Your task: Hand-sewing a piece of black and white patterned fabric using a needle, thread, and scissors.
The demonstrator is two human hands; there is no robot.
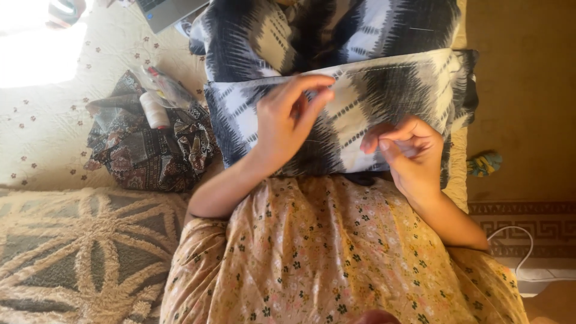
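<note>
A folded black-and-white patterned cloth lies across my lap, with more of the same fabric piled behind it. My left hand rests on the cloth, its fingertips pinching the folded top edge near the middle. My right hand sits lower on the cloth's right part, thumb and forefinger pinched together as if on a needle or thread too fine to make out. A thin pale thread line runs along the fold between the hands.
A dark paisley cloth bundle with a white thread spool and a clear plastic bag lies to the left on a cream quilted cover. A laptop corner shows at the top. A white cable lies at the right.
</note>
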